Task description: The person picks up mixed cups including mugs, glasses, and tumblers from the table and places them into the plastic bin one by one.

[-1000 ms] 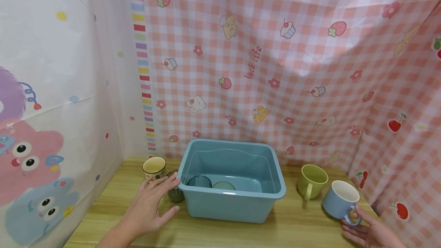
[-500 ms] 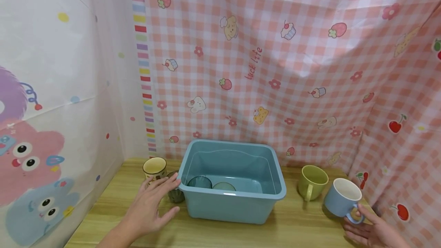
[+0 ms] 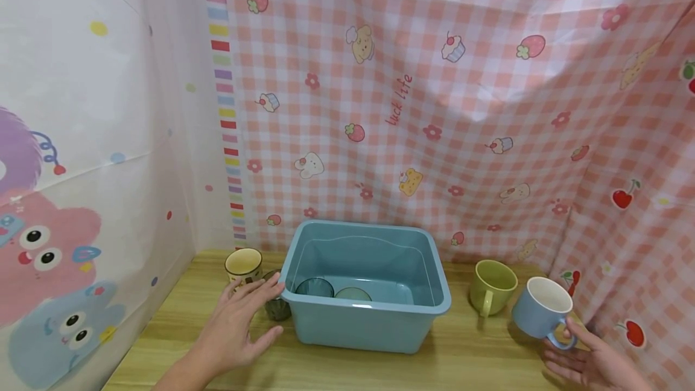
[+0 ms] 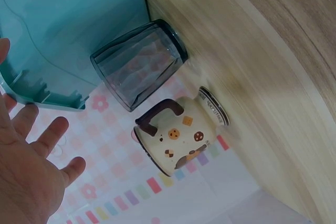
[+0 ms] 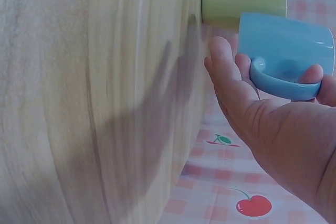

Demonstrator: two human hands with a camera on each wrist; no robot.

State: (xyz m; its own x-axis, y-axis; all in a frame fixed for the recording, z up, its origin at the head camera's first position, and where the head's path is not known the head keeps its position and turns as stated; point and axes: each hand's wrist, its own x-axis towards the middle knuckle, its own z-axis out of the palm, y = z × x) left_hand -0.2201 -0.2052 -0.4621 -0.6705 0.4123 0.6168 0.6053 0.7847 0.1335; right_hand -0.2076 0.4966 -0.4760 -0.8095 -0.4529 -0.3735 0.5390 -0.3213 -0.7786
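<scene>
By its handle, my right hand (image 3: 592, 358) grips a blue mug (image 3: 537, 309) with a white inside. In the right wrist view, the mug (image 5: 286, 45) is held off the wooden tabletop (image 5: 105, 103). Behind it to the left stands a green mug (image 3: 493, 287), handle toward me. My left hand (image 3: 236, 324) has its fingers spread and fairly straight, fingertips at the left rim of the blue plastic bin (image 3: 358, 327). A dark glass tumbler (image 4: 139, 64) stands beside the bin, partly behind that hand. Next to it is a cream mug (image 4: 181, 135) with cookie pictures and a brown handle.
Inside the bin lie a dark teal glass (image 3: 315, 286) and a paler green glass (image 3: 353, 294), mostly hidden by the front wall. A pink checked curtain (image 3: 380, 107) hangs right behind the table. A white printed curtain (image 3: 152, 198) borders the left side.
My right hand has raised the blue mug slightly and shifted it a little to the right. My left hand and the bin have stayed put.
</scene>
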